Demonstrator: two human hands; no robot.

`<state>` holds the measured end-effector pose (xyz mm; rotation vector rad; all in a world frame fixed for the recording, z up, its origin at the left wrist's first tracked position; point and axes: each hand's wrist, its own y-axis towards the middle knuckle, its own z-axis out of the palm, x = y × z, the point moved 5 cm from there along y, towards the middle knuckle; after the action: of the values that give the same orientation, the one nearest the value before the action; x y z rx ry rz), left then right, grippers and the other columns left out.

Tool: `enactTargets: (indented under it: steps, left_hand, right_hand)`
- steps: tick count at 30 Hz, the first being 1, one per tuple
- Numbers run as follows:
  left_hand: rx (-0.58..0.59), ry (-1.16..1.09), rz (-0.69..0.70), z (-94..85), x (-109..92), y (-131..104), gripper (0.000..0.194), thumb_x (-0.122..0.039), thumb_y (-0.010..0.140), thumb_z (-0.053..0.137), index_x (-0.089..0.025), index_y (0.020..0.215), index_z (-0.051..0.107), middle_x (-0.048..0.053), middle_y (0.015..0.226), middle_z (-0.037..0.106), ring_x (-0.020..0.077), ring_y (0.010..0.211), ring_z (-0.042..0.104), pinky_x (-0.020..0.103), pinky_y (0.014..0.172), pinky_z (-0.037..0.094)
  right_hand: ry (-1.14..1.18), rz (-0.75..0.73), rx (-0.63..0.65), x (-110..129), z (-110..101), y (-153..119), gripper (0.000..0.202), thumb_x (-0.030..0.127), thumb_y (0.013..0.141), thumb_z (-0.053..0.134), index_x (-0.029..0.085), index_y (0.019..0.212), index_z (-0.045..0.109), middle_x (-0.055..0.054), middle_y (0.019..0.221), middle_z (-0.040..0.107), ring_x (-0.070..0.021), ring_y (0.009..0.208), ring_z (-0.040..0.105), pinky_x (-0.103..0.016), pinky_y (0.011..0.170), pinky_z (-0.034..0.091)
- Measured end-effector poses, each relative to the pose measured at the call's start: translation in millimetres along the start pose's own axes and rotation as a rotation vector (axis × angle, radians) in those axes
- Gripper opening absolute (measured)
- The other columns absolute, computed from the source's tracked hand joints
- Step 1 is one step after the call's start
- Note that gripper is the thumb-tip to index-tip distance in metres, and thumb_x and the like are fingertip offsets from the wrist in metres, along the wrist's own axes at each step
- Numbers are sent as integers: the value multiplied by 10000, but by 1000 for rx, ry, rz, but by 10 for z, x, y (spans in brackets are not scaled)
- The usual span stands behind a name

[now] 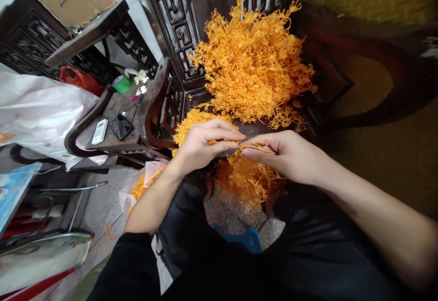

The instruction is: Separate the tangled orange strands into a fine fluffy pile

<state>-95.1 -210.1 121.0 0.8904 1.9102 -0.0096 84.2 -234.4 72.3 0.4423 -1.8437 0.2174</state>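
Note:
My right hand pinches a looped piece of thin orange cord between thumb and fingers. Thumb and fingers of my left hand close on the other end of this cord, close to the right fingertips. Beneath the hands hangs a blurred cluster of orange cord pieces; whether it joins the held cord, I cannot tell. A big heap of tangled orange cord pieces stands beyond the hands on the dark wooden seat. Partly behind my left hand lies a smaller orange heap.
A carved dark wooden chair back rises behind the heaps. On the left side table are a white device, a black object, green tape and small flowers. A bag with orange pieces sits on the floor.

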Motion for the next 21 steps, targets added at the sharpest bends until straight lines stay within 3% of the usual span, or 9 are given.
enactTargets:
  steps: [3, 7, 13, 15, 19, 21]
  left_hand:
    - [15, 14, -29, 16, -14, -13, 113, -241, 897, 795, -263, 986, 861, 51, 974, 823, 179, 888, 763, 318, 833, 612]
    - [8, -9, -56, 53, 14, -40, 95, -216, 888, 799, -237, 958, 860, 53, 952, 830, 177, 869, 770, 308, 813, 615]
    - [-124, -147, -58, 74, 37, -58, 75, -197, 843, 838, -239, 903, 853, 37, 954, 832, 170, 910, 774, 305, 865, 622]
    - [-258, -137, -88, -56, 96, -39, 56, -192, 831, 840, -232, 870, 849, 32, 912, 827, 162, 875, 769, 293, 835, 621]
    - [-622, 16, -179, -592, 457, -67, 119, -192, 787, 845, -217, 903, 836, 16, 880, 812, 152, 797, 743, 287, 775, 612]
    - [-595, 167, -324, -792, 774, -93, 151, -212, 794, 830, -197, 944, 837, 33, 900, 805, 156, 767, 726, 289, 741, 599]
  right_hand:
    - [-1, -20, 58, 14, 116, -16, 446, 669, 873, 715, 239, 789, 797, 2, 660, 661, -189, 641, 568, -295, 569, 394]
    - [-30, -3, 24, 28, 194, -21, 492, 675, 914, 660, 218, 779, 784, 1, 637, 623, -166, 596, 507, -288, 540, 357]
    - [-72, -17, -44, 88, 168, -45, 511, 650, 957, 620, 192, 777, 757, -13, 701, 659, -145, 630, 524, -274, 583, 384]
    - [-121, -23, -27, 118, 214, -73, 485, 605, 968, 626, 186, 762, 756, -8, 647, 633, -135, 594, 492, -279, 566, 355]
    - [-120, 33, 42, 52, 315, -103, 422, 552, 966, 646, 196, 790, 788, -9, 631, 653, -141, 586, 522, -287, 569, 368]
    - [-59, 60, 34, -28, 292, -82, 417, 585, 951, 660, 213, 829, 802, -24, 730, 723, -168, 662, 604, -293, 618, 424]
